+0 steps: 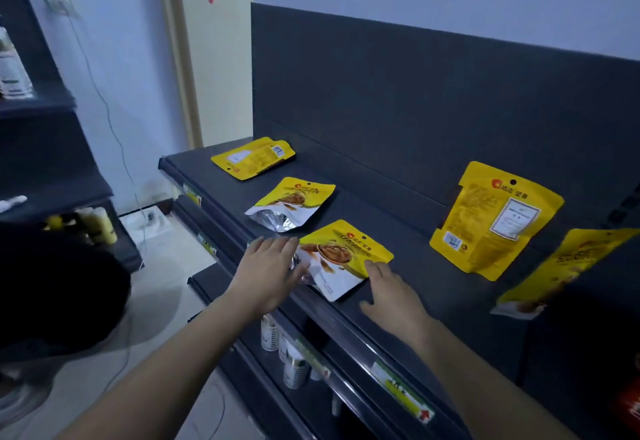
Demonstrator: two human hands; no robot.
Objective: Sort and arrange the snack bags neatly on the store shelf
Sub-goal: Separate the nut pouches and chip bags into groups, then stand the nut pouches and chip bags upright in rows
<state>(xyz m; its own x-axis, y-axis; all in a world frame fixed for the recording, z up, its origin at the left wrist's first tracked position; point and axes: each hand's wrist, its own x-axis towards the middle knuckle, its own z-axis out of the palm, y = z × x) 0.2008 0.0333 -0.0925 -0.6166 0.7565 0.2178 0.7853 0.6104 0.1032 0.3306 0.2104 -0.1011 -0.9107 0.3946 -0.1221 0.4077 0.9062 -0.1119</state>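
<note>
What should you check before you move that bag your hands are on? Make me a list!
1. Hands on the near bag: ok, left hand at its left edge, right hand at its right.
2. Firm grip: cannot tell, fingers look straight.
3. Bag well back on the shelf: not ok, a corner reaches the front lip.
4. All fronts showing: not ok, the standing bag and far-left bag show backs.

Shop: dark display shelf (412,217) (edge price labels (401,393))
</note>
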